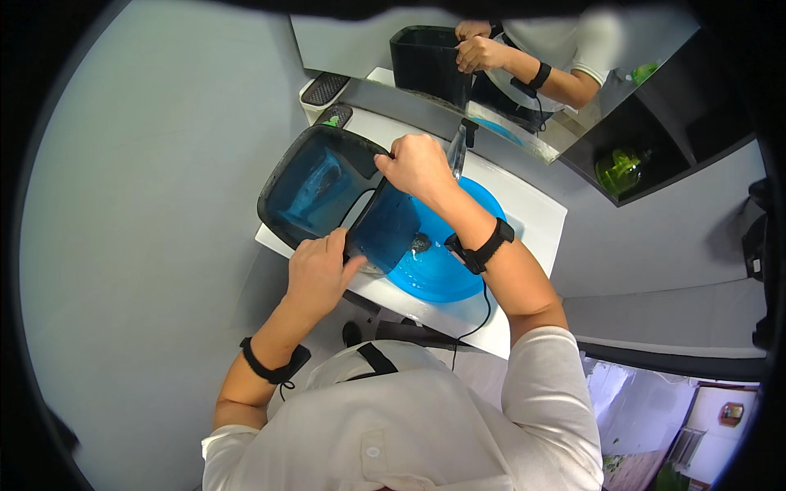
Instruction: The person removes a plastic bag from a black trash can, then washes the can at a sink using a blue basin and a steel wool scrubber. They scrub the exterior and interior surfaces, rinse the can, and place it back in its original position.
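Observation:
A dark translucent plastic bin (pixel 307 184) is tilted over the left side of a white washbasin (pixel 534 208), its open top towards me. My right hand (pixel 420 162) grips its rim at the far corner. On the near corner, my left hand (pixel 316 270) holds the same rim, thumb towards the wall. A blue patch shows on the bin's inner surface; whether it is a reflection I cannot tell. Beside the bin, partly behind its wall, a round blue plastic basin (pixel 442 282) sits in the washbasin. In it lies a small dark grey clump (pixel 420 243).
A tap (pixel 457 153) stands behind the blue basin. Above hangs a mirror (pixel 350 43), with a black shelf (pixel 663 132) holding a green bottle (pixel 620 172) on its right. Dark-topped caddies (pixel 325 90) stand back left. A cable (pixel 487 307) hangs from my right wrist strap.

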